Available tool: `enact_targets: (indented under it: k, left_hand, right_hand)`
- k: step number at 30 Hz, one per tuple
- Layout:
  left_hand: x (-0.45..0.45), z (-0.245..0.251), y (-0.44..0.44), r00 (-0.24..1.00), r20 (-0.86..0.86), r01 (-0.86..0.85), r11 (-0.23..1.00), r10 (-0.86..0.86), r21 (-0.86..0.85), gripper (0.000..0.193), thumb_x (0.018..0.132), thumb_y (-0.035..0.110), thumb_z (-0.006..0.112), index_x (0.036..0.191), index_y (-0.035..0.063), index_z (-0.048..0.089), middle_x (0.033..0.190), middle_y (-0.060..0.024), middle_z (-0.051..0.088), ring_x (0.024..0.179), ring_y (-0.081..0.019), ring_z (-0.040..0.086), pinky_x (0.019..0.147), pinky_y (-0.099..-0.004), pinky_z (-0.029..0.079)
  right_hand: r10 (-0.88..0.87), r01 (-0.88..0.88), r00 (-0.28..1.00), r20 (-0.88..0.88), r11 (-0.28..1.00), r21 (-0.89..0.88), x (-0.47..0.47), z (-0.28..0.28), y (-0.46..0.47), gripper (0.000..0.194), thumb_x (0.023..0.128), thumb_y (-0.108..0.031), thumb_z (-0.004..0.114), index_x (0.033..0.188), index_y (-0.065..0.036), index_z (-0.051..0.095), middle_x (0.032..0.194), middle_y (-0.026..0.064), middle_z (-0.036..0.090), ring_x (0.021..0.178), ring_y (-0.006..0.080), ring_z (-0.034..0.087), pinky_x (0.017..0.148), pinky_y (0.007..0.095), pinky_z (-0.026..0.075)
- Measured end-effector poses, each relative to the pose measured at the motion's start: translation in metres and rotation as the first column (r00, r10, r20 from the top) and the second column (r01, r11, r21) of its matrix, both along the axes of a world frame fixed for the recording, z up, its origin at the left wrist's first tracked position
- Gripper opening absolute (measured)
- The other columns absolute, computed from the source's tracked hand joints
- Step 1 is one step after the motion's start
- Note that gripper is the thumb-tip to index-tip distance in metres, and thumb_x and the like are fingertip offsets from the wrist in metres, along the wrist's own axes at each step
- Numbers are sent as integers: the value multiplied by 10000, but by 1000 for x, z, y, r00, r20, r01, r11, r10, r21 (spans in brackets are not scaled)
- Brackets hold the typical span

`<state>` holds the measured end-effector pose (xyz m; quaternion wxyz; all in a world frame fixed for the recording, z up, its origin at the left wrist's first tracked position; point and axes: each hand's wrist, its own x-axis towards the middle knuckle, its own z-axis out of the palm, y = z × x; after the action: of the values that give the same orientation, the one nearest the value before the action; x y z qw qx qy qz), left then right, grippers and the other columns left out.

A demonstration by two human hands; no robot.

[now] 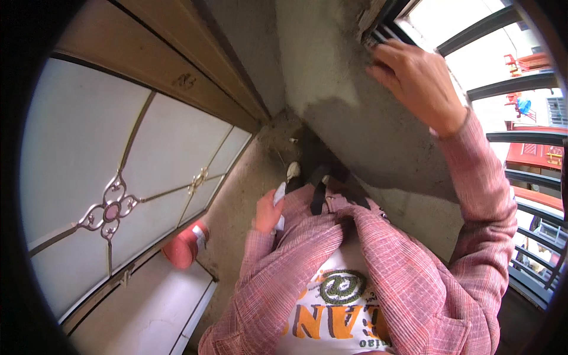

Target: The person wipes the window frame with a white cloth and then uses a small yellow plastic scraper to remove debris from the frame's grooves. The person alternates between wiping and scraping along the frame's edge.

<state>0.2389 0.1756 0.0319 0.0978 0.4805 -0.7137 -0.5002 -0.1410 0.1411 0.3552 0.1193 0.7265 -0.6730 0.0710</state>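
Note:
My right hand (415,84) is raised at the upper right, its fingers bent beside the dark window frame (381,26) and the grey wall; whether it grips anything does not show. Lower down, near my waist, my left hand (267,211) is closed on a small white object (279,194), perhaps folded paper or cloth. More white shows under that hand (280,222). Both sleeves are of a pink plaid jacket (399,262), worn over a white printed shirt (341,288).
Left of me stands a panelled glass door (177,133) with metal ornaments. A red cylindrical object (182,248) is by its lower edge. Dark window bars (510,88) line the right side. A small white scrap (293,140) lies on the floor in the corner.

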Motion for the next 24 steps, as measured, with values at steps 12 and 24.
enact_targets:
  k: [12,24]
  left_hand:
    - [19,6,14,961,113,-255,967,251,17,233,848,180,668,975,-7,614,804,-248,633,751,-417,647,639,-449,497]
    - [55,-175,62,812,537,164,973,-228,165,235,816,203,660,963,93,514,888,-191,665,786,-414,653,644,-540,497]
  right_hand:
    - [-173,-39,902,395,879,475,35,-234,37,144,877,-155,636,980,-59,669,860,127,644,812,339,650,722,467,521]
    - [-813,-29,177,554,559,829,74,-646,16,169,967,-153,579,1078,-52,657,946,109,695,835,255,681,767,420,528]
